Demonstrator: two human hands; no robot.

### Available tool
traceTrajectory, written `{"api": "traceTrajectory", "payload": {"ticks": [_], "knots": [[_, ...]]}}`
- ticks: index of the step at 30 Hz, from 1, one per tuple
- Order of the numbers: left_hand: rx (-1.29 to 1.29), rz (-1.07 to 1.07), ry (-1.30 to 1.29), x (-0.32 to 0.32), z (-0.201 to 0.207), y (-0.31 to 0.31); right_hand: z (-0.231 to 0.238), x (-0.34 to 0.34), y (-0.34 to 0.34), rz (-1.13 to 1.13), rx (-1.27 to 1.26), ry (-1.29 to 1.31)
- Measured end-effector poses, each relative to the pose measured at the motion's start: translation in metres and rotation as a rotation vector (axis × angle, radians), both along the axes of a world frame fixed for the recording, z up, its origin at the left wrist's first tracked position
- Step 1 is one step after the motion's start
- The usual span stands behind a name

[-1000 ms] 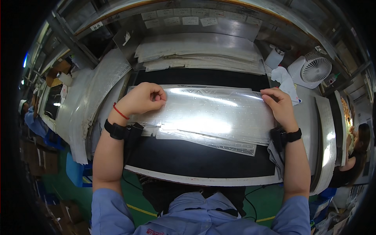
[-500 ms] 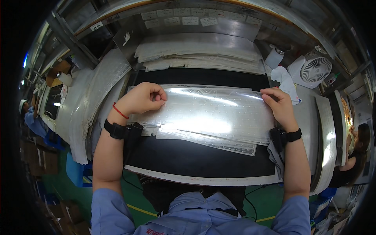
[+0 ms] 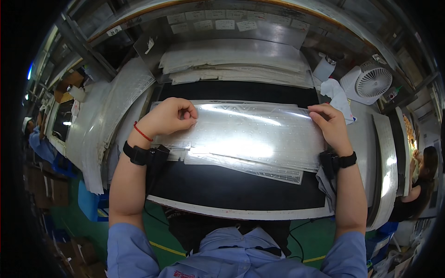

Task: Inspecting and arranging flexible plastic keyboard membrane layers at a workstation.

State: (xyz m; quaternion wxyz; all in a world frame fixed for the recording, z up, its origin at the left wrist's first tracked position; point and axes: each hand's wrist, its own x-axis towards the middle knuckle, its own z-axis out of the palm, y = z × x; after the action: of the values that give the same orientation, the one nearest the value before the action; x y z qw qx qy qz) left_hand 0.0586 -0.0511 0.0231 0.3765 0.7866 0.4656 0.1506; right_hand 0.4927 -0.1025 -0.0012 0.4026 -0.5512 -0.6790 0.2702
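A clear plastic sheet point(image 3: 259, 125), dotted with small marks and shining with reflected light, spans the space between my hands. My left hand point(image 3: 170, 116) pinches its left end between thumb and curled fingers. At the opposite end my right hand point(image 3: 331, 124) grips the upper right corner. Beneath it more clear sheets point(image 3: 278, 175) lie loosely overlapped, one sticking out toward me at a slant. They rest on a black work mat point(image 3: 232, 190) with a pale front edge.
Behind the mat lies a stack of sheets point(image 3: 232, 58). More sheets point(image 3: 104, 116) pile up at the left, others point(image 3: 385, 171) at the right. A white fan point(image 3: 373, 83), a bottle point(image 3: 324, 69) and a white cloth point(image 3: 336, 95) stand back right. Another person point(image 3: 419, 185) works far right.
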Motion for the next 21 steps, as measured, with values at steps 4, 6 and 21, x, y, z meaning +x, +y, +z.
{"api": "traceTrajectory", "payload": {"ticks": [4, 6, 21], "knots": [[-0.009, -0.005, -0.008, 0.0002, 0.0, -0.0009, 0.0, -0.0004, 0.0003, 0.006, 0.002, 0.001], [-0.008, -0.007, -0.014, 0.0006, 0.0, -0.001, -0.001, -0.0004, 0.0006, 0.009, -0.018, 0.033], [-0.024, -0.036, 0.017, -0.0058, -0.0003, 0.0015, 0.0041, -0.0029, -0.0011, 0.008, -0.001, -0.003]]}}
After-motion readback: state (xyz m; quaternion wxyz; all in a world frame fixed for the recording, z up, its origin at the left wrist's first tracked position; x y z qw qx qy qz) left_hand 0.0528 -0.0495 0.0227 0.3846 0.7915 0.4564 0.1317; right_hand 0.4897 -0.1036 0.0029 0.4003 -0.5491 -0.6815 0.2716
